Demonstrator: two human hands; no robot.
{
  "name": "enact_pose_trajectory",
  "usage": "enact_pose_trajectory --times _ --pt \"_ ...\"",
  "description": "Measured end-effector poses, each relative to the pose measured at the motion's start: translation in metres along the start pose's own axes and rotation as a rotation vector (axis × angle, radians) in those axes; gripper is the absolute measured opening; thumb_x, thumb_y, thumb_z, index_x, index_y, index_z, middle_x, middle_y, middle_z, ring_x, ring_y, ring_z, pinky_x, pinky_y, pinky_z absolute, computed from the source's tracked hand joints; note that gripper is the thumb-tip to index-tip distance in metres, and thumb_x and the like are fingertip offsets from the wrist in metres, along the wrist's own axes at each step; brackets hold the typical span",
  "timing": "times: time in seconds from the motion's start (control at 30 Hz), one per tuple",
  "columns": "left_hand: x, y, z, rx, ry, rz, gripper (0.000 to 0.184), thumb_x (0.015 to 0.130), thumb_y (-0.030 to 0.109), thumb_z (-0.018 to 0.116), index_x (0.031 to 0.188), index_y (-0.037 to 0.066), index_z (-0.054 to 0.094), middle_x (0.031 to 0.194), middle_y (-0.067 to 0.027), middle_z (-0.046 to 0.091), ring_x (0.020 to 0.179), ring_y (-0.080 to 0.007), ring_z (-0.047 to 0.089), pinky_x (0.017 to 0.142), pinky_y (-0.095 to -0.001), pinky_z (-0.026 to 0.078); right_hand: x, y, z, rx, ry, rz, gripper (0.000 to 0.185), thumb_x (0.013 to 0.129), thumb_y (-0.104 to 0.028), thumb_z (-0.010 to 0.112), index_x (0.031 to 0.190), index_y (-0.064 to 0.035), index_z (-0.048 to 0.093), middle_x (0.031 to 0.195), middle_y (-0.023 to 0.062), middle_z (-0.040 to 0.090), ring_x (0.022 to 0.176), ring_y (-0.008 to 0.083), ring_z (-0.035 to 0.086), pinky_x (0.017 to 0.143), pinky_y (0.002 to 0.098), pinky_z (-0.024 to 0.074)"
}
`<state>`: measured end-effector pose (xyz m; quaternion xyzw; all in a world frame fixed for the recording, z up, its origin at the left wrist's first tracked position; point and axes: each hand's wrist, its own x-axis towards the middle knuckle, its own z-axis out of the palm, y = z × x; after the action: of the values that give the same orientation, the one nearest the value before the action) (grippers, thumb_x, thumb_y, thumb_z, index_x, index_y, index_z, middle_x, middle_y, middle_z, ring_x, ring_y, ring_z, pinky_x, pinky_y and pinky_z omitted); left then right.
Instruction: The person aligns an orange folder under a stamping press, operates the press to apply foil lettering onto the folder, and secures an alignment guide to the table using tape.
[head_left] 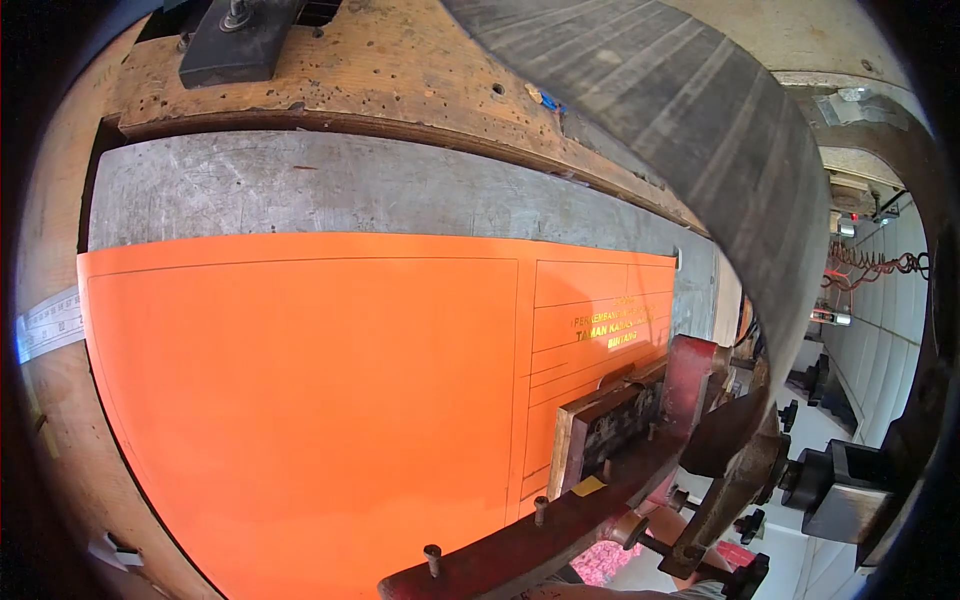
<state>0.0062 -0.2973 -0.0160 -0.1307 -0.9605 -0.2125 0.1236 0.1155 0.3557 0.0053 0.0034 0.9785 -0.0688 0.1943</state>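
A large orange sheet [320, 400] with thin printed lines lies flat on a grey metal plate [330, 185]. Gold lettering [610, 325] shines on its right part. Over the sheet's lower right stands a dark red metal bracket [520, 545] with bolts, and beside it a block with a dark face [615, 425]. Neither of my hands can be made out. A small patch of skin [665, 525] shows behind the bracket at the bottom; what part of a body it is, I cannot tell.
A wide, dark, curved metal piece [700, 110] crosses the upper right. Worn wooden boards [400, 75] border the plate, with a black clamp bar [235, 45] bolted on top. A paper ruler strip [50, 325] lies left. Black knobs [745, 575] and coiled red wire [870, 262] are at right.
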Motion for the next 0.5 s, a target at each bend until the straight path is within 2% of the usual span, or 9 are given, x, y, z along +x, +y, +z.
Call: enact_pose_trajectory --times 0.2,0.3,0.37,0.4,0.43,0.47,0.5 --pt "0.014 0.009 -0.002 -0.013 -0.048 -0.095 0.057 0.091 0.051 0.078 0.118 0.001 0.080 0.124 -0.0260 0.077 0.123 -0.0528 0.069 0.106 -0.0674 0.054 0.011 0.009 -0.002 -0.026 0.051 -0.067 0.089 0.101 -0.066 0.052 0.147 0.0098 0.053 0.130 0.0317 0.063 0.114 0.0480 0.063 0.098 0.0548 0.0500" --pt "0.021 0.013 0.002 -0.010 -0.023 -0.106 0.057 0.091 0.049 0.077 0.122 0.001 0.078 0.130 -0.0246 0.075 0.125 -0.0480 0.069 0.109 -0.0646 0.053 0.017 0.020 0.001 -0.059 0.099 -0.172 0.088 0.102 -0.066 0.052 0.147 0.0098 0.053 0.130 0.0319 0.063 0.113 0.0482 0.063 0.098 0.0548 0.0503" --pt "0.027 0.016 0.002 -0.012 -0.031 -0.124 0.057 0.091 0.048 0.077 0.124 0.001 0.078 0.130 -0.0242 0.075 0.124 -0.0488 0.069 0.109 -0.0635 0.054 0.030 0.043 0.013 -0.095 0.134 -0.294 0.088 0.102 -0.066 0.052 0.147 0.0098 0.053 0.130 0.0320 0.063 0.113 0.0483 0.063 0.098 0.0549 0.0504" --pt "0.028 0.017 0.003 -0.035 -0.011 -0.121 0.057 0.091 0.047 0.078 0.125 0.002 0.077 0.133 -0.0239 0.074 0.126 -0.0483 0.068 0.110 -0.0629 0.053 0.039 0.044 0.016 -0.093 0.167 -0.323 0.088 0.102 -0.066 0.052 0.147 0.0098 0.053 0.129 0.0320 0.063 0.113 0.0483 0.063 0.097 0.0549 0.0505" --pt "0.000 0.005 0.007 0.054 -0.079 -0.098 0.065 0.097 0.054 0.062 0.135 0.003 0.067 0.145 -0.0295 0.064 0.136 -0.0562 0.057 0.115 -0.0680 0.043 0.049 0.034 0.013 -0.097 0.190 -0.357 0.088 0.102 -0.066 0.052 0.147 0.0098 0.053 0.129 0.0321 0.064 0.113 0.0484 0.063 0.097 0.0549 0.0506" --pt "0.001 0.008 0.009 0.019 -0.058 -0.117 0.063 0.095 0.049 0.065 0.138 0.003 0.067 0.150 -0.0292 0.061 0.141 -0.0567 0.053 0.117 -0.0670 0.042 0.072 -0.009 0.001 0.015 0.287 -0.333 0.089 0.103 -0.065 0.051 0.147 0.0122 0.052 0.132 0.0307 0.063 0.110 0.0472 0.062 0.097 0.0541 0.0488" --pt "0.002 0.010 0.010 0.037 -0.062 -0.126 0.064 0.095 0.049 0.066 0.139 0.003 0.067 0.150 -0.0276 0.062 0.142 -0.0546 0.054 0.118 -0.0651 0.042 0.071 -0.015 -0.002 -0.040 0.286 -0.297 0.091 0.102 -0.065 0.052 0.146 0.0142 0.050 0.134 0.0304 0.061 0.114 0.0477 0.060 0.101 0.0537 0.0466"
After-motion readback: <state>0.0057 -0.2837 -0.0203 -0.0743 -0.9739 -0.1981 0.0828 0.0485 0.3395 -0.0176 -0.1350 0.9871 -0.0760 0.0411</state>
